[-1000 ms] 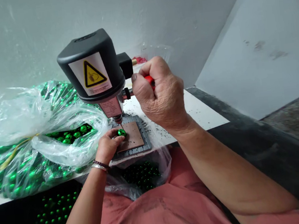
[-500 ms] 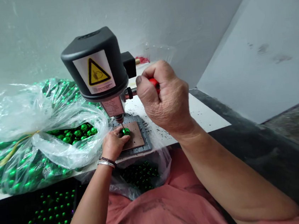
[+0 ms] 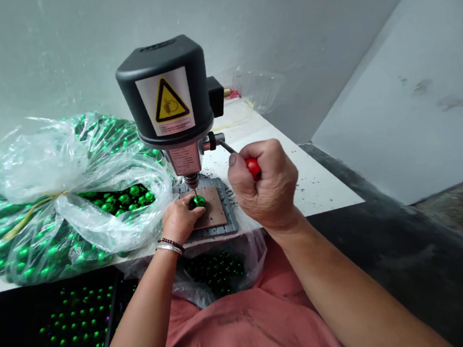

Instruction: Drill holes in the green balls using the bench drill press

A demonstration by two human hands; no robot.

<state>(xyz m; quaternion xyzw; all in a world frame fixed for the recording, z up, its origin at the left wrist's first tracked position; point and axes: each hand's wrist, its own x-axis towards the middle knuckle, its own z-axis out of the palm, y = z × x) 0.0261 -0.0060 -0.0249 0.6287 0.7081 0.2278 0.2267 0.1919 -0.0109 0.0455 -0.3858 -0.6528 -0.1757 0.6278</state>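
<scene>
A shiny green ball (image 3: 199, 201) sits on a brown board (image 3: 215, 208) over the grey base of a drill press (image 3: 165, 92). My left hand (image 3: 179, 218) grips the ball between thumb and fingers. Directly above it the thin drill bit (image 3: 195, 191) points down at the ball's top; whether it has entered I cannot tell. My right hand (image 3: 266, 183) is wrapped round the red knob (image 3: 253, 168) of the press's feed lever, to the right of the drill head.
A clear plastic bag (image 3: 108, 225) full of green balls lies on the white table (image 3: 319, 181) at left, its mouth partly open. Another bag (image 3: 259, 256) with dark green balls hangs at the table's front edge. Dark shavings surround the base.
My right hand has pulled the red lever knob downward, and the lever rod now shows. My left hand keeps the ball under the bit. The whole view has shifted slightly.
</scene>
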